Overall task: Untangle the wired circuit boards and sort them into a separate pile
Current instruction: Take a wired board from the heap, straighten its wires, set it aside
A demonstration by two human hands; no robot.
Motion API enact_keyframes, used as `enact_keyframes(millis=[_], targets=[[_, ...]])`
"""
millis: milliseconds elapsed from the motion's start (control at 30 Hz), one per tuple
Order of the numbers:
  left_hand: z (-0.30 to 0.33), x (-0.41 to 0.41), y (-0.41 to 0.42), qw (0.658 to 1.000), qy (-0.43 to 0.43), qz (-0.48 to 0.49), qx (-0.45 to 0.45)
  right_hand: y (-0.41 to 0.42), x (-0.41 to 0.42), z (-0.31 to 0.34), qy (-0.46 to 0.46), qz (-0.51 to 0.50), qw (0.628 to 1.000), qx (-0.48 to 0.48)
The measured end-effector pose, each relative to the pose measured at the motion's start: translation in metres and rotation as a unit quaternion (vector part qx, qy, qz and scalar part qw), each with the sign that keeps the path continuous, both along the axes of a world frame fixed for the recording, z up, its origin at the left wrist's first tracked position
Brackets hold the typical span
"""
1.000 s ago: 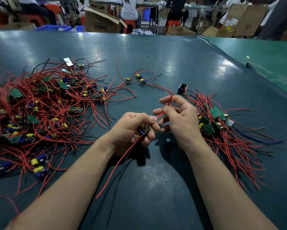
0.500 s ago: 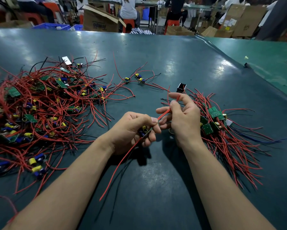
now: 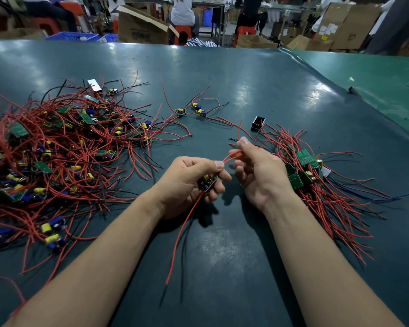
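My left hand (image 3: 189, 182) grips a small green circuit board (image 3: 209, 181) with yellow and blue parts, just above the table's middle. Red and black wires hang from it toward me. My right hand (image 3: 257, 173) pinches the board's upper red wires (image 3: 231, 156) between thumb and fingers, a little right of the left hand. A big tangled heap of wired boards (image 3: 57, 149) spreads over the left of the table. A smaller pile of boards with aligned red wires (image 3: 316, 185) lies to the right, partly behind my right hand.
The table (image 3: 222, 79) has a dark green mat. A few loose wired boards (image 3: 194, 110) lie beyond my hands, and a small black component (image 3: 257, 123) sits near the right pile. Cardboard boxes (image 3: 142, 27), stools and seated people fill the background.
My right hand has slid farther along the red wires, away from the board and up, drawing them straighter. My left hand has kept its grip on the board in about the same place.
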State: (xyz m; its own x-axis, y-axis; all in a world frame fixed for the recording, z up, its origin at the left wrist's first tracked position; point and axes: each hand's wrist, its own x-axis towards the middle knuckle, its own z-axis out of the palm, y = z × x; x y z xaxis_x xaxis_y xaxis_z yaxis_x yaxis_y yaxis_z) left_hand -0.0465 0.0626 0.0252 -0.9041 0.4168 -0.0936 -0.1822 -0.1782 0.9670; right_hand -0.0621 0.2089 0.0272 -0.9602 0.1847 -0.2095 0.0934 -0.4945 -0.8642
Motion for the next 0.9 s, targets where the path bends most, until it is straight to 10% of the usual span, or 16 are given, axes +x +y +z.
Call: enact_keyframes(millis=[333, 900], targets=[[-0.0040, 0.0023, 0.0038, 0.998, 0.035, 0.035, -0.026, 0.0056, -0.0002, 0.0000, 0.031, -0.009, 0.993, 0.115], [0.0012, 0.0050, 0.0022, 0.996, 0.058, 0.007, -0.060, 0.0101, -0.0030, 0.0068, 0.054, -0.046, 0.996, -0.060]])
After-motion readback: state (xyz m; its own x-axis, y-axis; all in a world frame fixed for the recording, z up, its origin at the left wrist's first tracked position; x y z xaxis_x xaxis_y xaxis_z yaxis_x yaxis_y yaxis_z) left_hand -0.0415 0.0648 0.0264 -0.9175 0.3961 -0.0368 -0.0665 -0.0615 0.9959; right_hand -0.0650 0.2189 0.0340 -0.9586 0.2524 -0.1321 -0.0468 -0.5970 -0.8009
